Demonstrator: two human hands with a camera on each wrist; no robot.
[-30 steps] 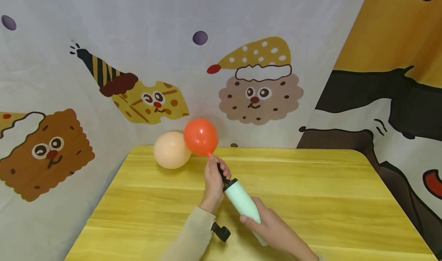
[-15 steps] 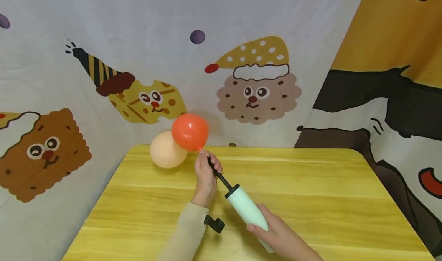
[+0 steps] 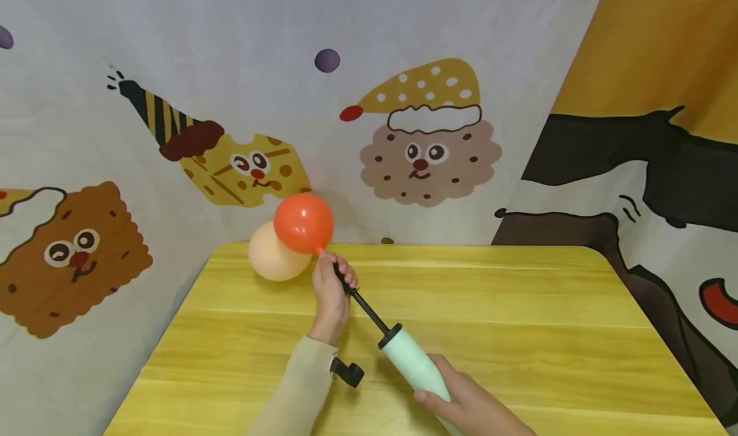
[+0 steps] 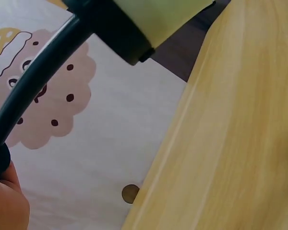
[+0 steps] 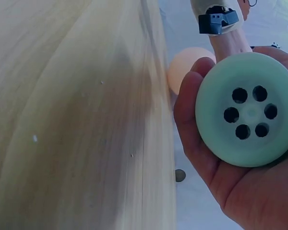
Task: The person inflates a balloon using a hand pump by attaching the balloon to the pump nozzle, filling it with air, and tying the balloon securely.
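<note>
A mint-green balloon pump (image 3: pixel 416 364) slants over the table, its black rod (image 3: pixel 369 311) drawn well out of the barrel. My left hand (image 3: pixel 331 293) grips the black handle end, close to the neck of a small round red balloon (image 3: pixel 303 223). How the neck sits on the nozzle is hidden by the fingers. My right hand (image 3: pixel 469 401) wraps round the lower barrel. From the right wrist view, the pump's round end cap (image 5: pixel 249 110) with several holes faces the camera, fingers curled about it. The left wrist view has the rod (image 4: pixel 36 79) running up to the dark collar.
A peach balloon (image 3: pixel 277 255) rests at the table's back left, partly behind the red one. The yellow wood-grain table (image 3: pixel 519 333) ends at a cloth backdrop (image 3: pixel 346 13) with cartoon biscuits. A black wrist mount (image 3: pixel 348 372) juts from the left sleeve.
The hands have drawn apart, and the pump's rod now shows much longer. My left hand and the red balloon moved left; the right hand with the barrel moved down and slightly right.
</note>
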